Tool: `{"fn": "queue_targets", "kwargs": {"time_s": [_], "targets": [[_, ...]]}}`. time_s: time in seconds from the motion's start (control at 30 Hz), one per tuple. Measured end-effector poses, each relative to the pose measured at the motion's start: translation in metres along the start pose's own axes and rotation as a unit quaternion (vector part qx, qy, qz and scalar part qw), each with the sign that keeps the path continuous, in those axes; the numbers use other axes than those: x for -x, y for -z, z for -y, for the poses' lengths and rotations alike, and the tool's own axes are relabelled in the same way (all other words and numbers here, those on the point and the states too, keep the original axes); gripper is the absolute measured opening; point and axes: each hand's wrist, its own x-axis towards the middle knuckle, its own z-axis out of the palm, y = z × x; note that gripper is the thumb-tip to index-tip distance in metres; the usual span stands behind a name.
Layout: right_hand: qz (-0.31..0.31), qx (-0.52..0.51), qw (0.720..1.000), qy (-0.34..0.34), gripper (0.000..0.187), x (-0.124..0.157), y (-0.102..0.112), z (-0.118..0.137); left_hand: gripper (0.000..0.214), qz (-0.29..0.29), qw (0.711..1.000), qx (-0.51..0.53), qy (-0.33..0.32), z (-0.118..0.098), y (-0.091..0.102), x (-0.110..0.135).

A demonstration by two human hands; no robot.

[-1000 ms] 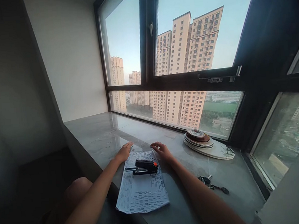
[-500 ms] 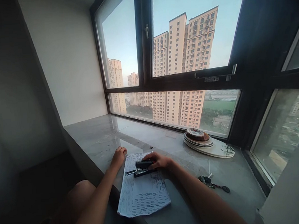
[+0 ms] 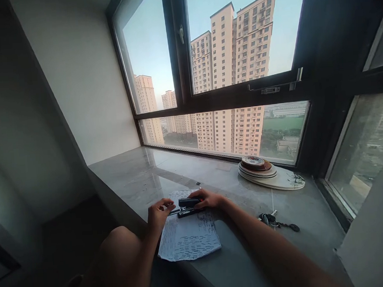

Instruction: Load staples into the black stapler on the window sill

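A: What differs from half a second ago?

B: Mostly the left hand (image 3: 158, 212). It lay on the window ledge (image 3: 124, 174) by the far left corner of the marked paper (image 3: 190, 242); now it is at the left end of the black stapler (image 3: 187, 202), beside the projecting metal rail (image 3: 174, 212).

A: And the right hand (image 3: 210, 199)?

B: It was already on the stapler then, though a second ago both hands were off it. Now it grips the end on the right.

A: Where is the stapler itself?

B: Over the far part of the paper, lengthwise across it, its rail pointing left.

A: How are the hands posed?

B: The right forearm slants in from the lower right, with the fingers wrapped over the stapler's body. The left forearm comes up steeply from below, its fingers bent and drawn together towards the thumb. Whether they pinch the rail, or something small, one cannot tell.

A: Anything near?

B: A small dark piece (image 3: 198, 183) lies on the ledge just beyond the paper.
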Motion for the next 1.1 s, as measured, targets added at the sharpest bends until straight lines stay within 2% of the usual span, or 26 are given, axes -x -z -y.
{"fn": "queue_targets", "kwargs": {"time_s": [0.13,0.27,0.47,0.77,0.83,0.93,1.03,1.1], "targets": [[0.004,-0.003,1.0,0.005,0.049,0.001,0.0,0.0,0.03,0.034,0.998,-0.043,0.011,-0.012,-0.002,0.008],[0.002,0.002,1.0,-0.001,0.049,0.0,0.0,0.001,0.023,0.048,0.998,-0.026,0.022,-0.018,-0.001,0.014],[0.004,-0.004,1.0,-0.003,0.048,0.001,-0.001,0.0,0.022,0.054,0.997,0.0,0.05,-0.013,-0.003,0.015],[0.004,-0.008,1.0,0.013,0.046,-0.001,0.0,0.0,0.024,0.1,0.99,0.03,0.092,-0.008,-0.004,0.012],[0.001,0.0,1.0,0.008,0.046,-0.001,-0.001,0.002,0.022,0.106,0.991,0.025,0.077,-0.007,-0.005,0.011],[0.001,-0.002,1.0,-0.001,0.045,-0.002,-0.001,0.002,0.017,0.095,0.995,-0.039,-0.005,-0.01,-0.002,0.014],[0.007,-0.015,1.0,-0.014,0.046,-0.002,-0.001,0.0,0.022,0.096,0.98,-0.151,-0.087,-0.017,0.004,0.022],[0.014,-0.023,1.0,-0.014,0.047,-0.002,-0.002,-0.002,0.024,0.094,0.969,-0.198,-0.111,-0.02,0.008,0.028]]}}
